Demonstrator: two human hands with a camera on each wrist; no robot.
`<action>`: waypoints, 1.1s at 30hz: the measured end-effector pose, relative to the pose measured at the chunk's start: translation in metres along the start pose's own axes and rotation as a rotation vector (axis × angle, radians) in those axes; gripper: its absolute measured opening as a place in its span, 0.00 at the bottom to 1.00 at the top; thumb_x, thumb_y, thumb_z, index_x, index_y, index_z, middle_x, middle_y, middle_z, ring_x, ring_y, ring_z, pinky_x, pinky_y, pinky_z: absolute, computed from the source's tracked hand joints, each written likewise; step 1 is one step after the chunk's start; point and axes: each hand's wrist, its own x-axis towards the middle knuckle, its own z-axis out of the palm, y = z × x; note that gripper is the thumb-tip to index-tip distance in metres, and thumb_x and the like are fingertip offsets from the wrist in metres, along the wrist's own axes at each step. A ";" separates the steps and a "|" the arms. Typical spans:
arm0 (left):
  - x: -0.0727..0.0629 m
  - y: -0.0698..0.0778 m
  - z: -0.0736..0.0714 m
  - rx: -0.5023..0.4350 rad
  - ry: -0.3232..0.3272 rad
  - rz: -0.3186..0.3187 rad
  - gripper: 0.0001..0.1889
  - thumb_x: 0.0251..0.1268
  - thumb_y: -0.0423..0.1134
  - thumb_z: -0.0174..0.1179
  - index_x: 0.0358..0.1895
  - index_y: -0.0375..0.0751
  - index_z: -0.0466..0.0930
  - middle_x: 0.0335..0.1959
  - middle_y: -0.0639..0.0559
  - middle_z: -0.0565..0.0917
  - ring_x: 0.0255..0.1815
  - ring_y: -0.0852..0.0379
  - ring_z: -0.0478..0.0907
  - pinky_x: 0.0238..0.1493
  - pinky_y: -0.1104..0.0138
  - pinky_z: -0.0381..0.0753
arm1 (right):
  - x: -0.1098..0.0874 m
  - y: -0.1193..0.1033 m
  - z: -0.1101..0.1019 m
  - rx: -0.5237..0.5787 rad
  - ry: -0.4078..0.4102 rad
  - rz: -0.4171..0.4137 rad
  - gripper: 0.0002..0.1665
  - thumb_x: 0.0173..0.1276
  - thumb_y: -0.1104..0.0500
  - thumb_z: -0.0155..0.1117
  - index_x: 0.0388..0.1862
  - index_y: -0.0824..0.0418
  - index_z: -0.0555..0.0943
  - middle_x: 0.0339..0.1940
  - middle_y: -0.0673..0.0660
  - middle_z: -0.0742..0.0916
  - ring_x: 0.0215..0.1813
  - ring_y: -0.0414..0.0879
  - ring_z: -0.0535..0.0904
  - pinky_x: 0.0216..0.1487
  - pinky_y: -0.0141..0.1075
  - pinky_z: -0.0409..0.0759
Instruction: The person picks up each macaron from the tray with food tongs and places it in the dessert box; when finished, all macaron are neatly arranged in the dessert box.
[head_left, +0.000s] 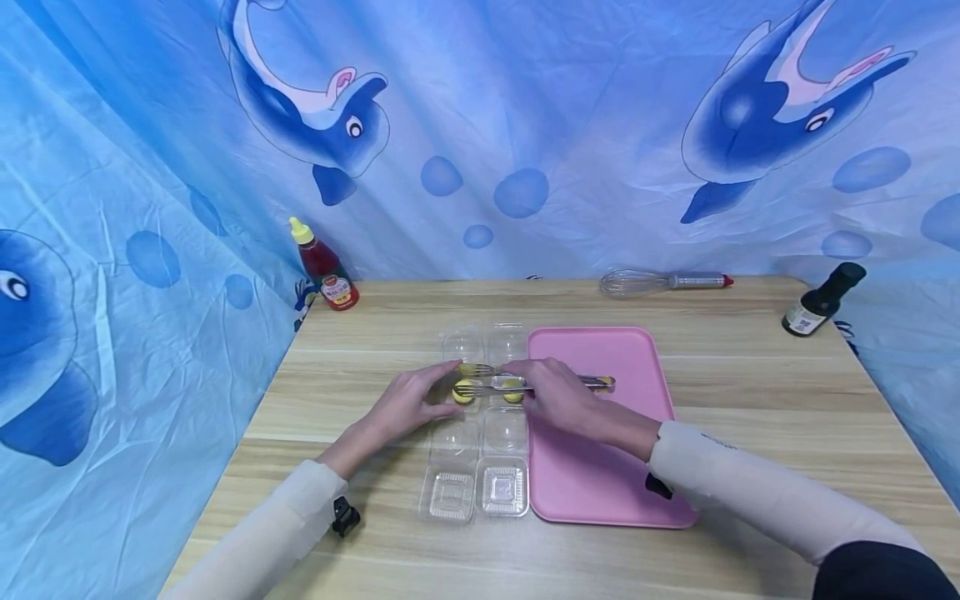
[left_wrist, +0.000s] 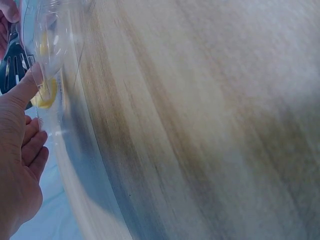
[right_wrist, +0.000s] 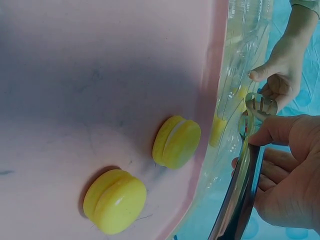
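Note:
My right hand grips metal tongs, whose slotted heads reach left over the clear plastic boxes. At the back left plastic box, my left hand holds the side, its thumb and fingers spread apart along it. A yellow macaron lies in that box beneath the tongs; whether they touch it, I cannot tell. Another macaron sits in the box to its right. In the right wrist view, two yellow macarons, one nearer and one farther, lie on the pink tray.
Two more open clear boxes, left and right, stand at the front. Along the back are a red sauce bottle, a whisk and a dark bottle. A blue dolphin-print curtain hangs behind the wooden table.

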 end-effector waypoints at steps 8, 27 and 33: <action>0.000 0.000 0.000 0.010 0.000 0.008 0.46 0.57 0.54 0.80 0.77 0.40 0.73 0.71 0.42 0.80 0.69 0.41 0.79 0.74 0.51 0.76 | -0.002 0.001 -0.002 -0.004 0.018 -0.029 0.40 0.53 0.81 0.64 0.68 0.66 0.82 0.59 0.65 0.89 0.18 0.35 0.70 0.30 0.30 0.81; 0.001 0.001 -0.003 0.040 -0.014 0.058 0.49 0.57 0.56 0.80 0.78 0.39 0.70 0.77 0.40 0.73 0.76 0.40 0.71 0.78 0.43 0.68 | -0.047 0.023 -0.053 0.009 0.006 0.007 0.40 0.60 0.75 0.73 0.73 0.61 0.79 0.67 0.59 0.86 0.26 0.38 0.74 0.36 0.37 0.79; 0.000 0.010 -0.009 0.026 -0.004 0.098 0.53 0.56 0.57 0.80 0.81 0.40 0.65 0.80 0.39 0.69 0.79 0.41 0.67 0.78 0.42 0.66 | -0.076 0.038 -0.066 -0.010 0.041 -0.006 0.38 0.58 0.76 0.73 0.70 0.65 0.81 0.64 0.61 0.88 0.27 0.35 0.73 0.30 0.32 0.76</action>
